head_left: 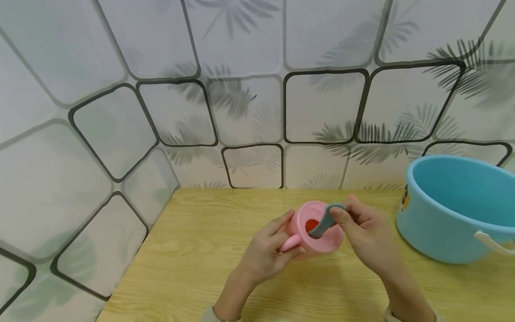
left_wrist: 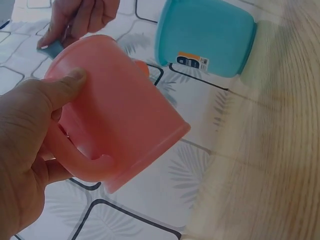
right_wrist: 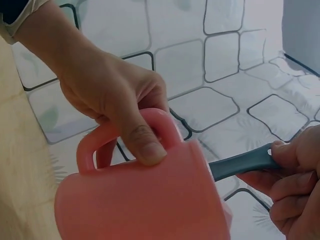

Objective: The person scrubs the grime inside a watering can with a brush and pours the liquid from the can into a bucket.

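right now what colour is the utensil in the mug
The utensil is greyish blue; right wrist view shows it best.

Clock as seen from the head, 12 pointing away from the person. Back wall (head_left: 253, 112) at 12, behind tabletop (head_left: 193, 250); side wall (head_left: 44, 179) at 9–10. Mug (left_wrist: 117, 107) held above the tabletop, its handle (head_left: 291, 243) toward 8. Left hand (head_left: 263, 252) at mug's 8. Utensil (head_left: 325, 223) partly in mug's mouth, outer end toward 1–2, in right hand (head_left: 370, 232) at mug's 3. Bucket (head_left: 438, 232) on tabletop, well to mug's 3, beyond right hand. Bucket label (head_left: 405, 200) at its 9; bail (head_left: 492, 244) around 5–6.
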`<state>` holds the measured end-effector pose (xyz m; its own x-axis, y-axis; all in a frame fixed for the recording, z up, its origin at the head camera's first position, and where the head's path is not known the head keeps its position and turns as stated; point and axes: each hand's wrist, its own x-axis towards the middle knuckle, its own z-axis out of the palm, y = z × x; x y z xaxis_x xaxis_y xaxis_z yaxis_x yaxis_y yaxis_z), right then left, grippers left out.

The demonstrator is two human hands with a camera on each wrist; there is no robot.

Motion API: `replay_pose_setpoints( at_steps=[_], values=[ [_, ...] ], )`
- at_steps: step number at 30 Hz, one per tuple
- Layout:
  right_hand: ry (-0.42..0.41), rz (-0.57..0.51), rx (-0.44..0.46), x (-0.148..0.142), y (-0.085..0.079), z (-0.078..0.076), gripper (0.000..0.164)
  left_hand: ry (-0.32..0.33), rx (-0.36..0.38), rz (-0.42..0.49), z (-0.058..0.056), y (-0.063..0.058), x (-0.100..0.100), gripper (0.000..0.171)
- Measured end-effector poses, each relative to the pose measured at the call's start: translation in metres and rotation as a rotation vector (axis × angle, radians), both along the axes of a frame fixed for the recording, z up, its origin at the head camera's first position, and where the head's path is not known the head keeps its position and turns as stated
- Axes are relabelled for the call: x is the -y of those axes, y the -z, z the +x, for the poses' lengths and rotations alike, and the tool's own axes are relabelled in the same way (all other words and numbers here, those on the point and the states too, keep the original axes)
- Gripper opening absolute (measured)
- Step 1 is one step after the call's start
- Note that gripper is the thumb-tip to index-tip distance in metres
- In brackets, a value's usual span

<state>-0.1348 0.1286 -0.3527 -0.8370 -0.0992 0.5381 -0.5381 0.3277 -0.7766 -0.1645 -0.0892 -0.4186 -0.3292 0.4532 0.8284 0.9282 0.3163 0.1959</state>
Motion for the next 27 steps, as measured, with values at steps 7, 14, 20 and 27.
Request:
replay_pose_setpoints(
  at_steps=[7, 14, 20, 27],
  values=[
    [-0.095, -0.012, 0.006, -0.003, 0.003, -0.003, 0.017, 0.007, 0.018, -0.018, 0.000, 0.000, -0.001, 0.024],
    [-0.087, -0.007, 0.038, -0.006, -0.001, 0.001, 0.016, 0.004, 0.020, 0.007, -0.001, -0.001, -0.001, 0.023],
    [-0.101, -0.104, 0.111, -0.009, -0.001, 0.006, 0.015, -0.047, -0.036, 0.049, -0.001, 0.000, 0.001, 0.029],
    [-0.037, -0.099, 0.263, -0.001, -0.006, 0.014, 0.033, -0.153, -0.170, 0.073, -0.001, -0.004, -0.002, 0.035]
  ],
)
